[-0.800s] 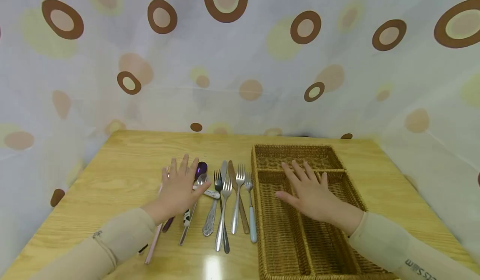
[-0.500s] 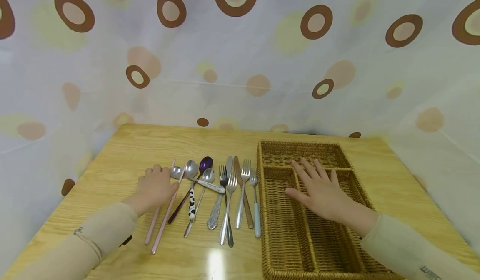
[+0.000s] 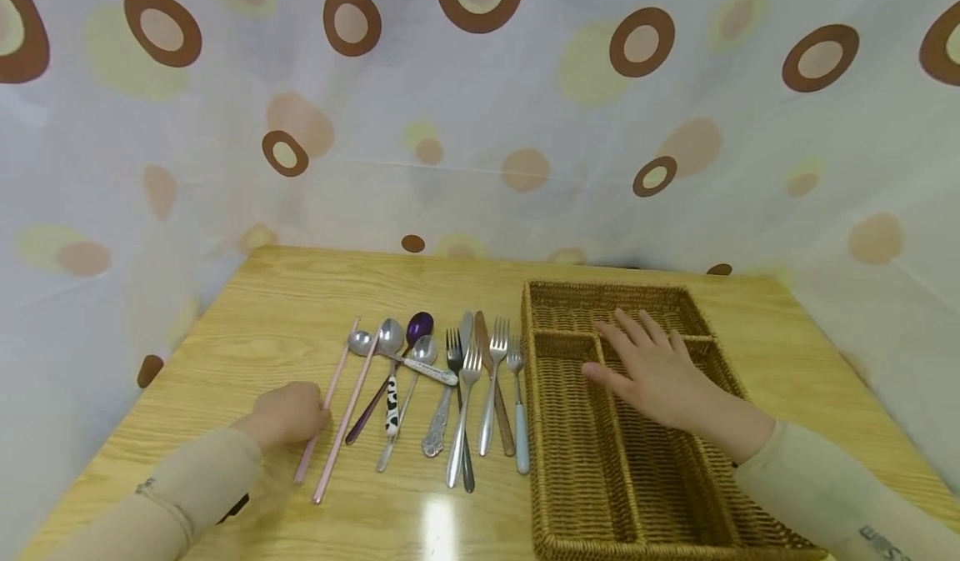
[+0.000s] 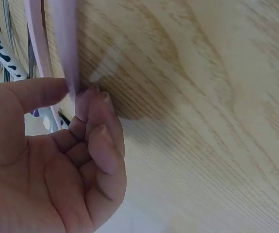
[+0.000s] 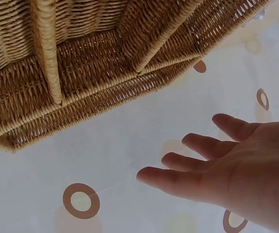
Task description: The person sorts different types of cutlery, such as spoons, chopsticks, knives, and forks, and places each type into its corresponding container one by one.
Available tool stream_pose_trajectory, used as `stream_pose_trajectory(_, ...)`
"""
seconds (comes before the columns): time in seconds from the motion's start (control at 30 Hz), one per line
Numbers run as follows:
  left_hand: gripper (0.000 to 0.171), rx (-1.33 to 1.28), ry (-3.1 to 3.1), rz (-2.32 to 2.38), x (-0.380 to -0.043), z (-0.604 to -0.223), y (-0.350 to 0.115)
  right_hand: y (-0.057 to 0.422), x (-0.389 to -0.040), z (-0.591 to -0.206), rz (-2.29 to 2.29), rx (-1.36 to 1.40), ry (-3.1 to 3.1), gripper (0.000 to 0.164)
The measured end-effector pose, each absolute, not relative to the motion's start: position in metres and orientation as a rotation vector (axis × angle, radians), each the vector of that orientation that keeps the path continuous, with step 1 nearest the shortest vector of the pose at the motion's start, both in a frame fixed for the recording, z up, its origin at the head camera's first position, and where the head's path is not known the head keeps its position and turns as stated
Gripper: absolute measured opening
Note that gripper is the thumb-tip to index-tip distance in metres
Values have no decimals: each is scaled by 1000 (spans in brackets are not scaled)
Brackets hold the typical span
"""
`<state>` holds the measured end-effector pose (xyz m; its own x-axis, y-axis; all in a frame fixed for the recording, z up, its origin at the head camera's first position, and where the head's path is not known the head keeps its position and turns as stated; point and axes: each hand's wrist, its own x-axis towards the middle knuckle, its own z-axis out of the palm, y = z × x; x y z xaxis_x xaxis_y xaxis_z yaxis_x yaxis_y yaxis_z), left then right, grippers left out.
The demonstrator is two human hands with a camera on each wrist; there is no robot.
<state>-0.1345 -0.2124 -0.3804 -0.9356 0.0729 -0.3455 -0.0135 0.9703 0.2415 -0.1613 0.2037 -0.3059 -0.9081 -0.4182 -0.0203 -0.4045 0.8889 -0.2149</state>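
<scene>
My left hand (image 3: 288, 415) is at the left of the cutlery, pinching the left one of two pink chopsticks (image 4: 65, 39) between thumb and fingers along its lower part. The other pink chopstick (image 3: 347, 418) lies beside it on the wooden table (image 3: 247, 328). My right hand (image 3: 663, 382) hovers over the wicker cutlery tray (image 3: 532, 428) with its fingers spread, holding nothing. In the right wrist view, that hand's palm (image 5: 246, 174) shows apart from the tray's rim.
Several spoons overlap in the middle, among them a purple spoon (image 3: 420, 328) and one with a cow-patterned handle (image 3: 392, 407). Several forks, with a fork (image 3: 472, 365) at the front, and a copper-coloured knife (image 3: 503, 411) lie left of the tray. A patterned curtain (image 3: 465, 194) stands behind.
My left hand came down from over the spoons toward the left and front, and its spread fingers closed on the pink chopstick. The right hand stayed spread over the tray; the view shifted slightly.
</scene>
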Motion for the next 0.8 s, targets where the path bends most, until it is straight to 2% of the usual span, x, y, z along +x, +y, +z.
stream_pose_trajectory(0.37,18,67,2778,438,-135,-379,-220,211,-167,-303,-301,-614,3004,72)
stream_pose_trajectory(0.57,18,164,2828,458,-146,-371,-225,215,-170,-301,-299,-586,3004,74)
stream_pose_trajectory(0.8,19,155,2851,501,-161,-353,-216,217,-176,-297,-284,-565,3018,73)
